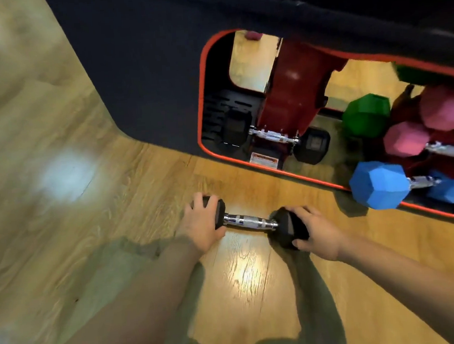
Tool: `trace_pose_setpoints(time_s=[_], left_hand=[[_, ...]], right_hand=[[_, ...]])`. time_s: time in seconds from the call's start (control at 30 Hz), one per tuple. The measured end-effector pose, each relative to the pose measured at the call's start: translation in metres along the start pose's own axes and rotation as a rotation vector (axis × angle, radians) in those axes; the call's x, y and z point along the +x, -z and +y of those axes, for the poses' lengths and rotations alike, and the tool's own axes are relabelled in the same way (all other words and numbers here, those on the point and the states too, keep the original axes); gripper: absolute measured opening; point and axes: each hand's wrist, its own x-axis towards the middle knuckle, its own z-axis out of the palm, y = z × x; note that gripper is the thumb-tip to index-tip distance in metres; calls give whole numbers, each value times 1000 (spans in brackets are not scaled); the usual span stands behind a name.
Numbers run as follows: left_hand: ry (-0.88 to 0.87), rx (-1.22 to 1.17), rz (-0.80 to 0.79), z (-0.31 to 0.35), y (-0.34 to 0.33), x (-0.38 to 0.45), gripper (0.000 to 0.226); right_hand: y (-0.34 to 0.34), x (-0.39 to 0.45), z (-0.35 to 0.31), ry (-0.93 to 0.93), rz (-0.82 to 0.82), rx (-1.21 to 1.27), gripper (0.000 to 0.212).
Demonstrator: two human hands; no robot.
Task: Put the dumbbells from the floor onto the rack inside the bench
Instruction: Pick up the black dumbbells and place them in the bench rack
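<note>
Black dumbbell [251,221] lies crosswise, both hands gripping its heads.

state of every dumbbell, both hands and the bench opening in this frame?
black dumbbell on floor: gripped at both heads, whether lifted unclear
left hand: fingers curled round its left head
right hand: fingers curled round its right head
second black dumbbell: racked inside bench
blue dumbbell: racked
pink dumbbell: racked
green dumbbell: racked
bench opening: open
</note>
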Motion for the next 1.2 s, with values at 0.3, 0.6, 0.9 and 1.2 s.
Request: trace_pose_setpoints(time_s=[0.3, 0.6, 0.9, 1.2], left_hand=[[10, -34, -146, -4, 17, 3, 86], [-8, 16, -165, -13, 13, 8, 88], [-60, -5, -124, -16, 16, 3, 91], [-51, 5, -73, -17, 11, 3, 97]], right_hand=[[11, -18, -8, -122, -91, 82, 93], [-48, -3, -20, -184, 339, 363, 89], [-54, -7, -19, -222, 407, 378, 94], [-52, -6, -20, -204, 391, 395, 84]])
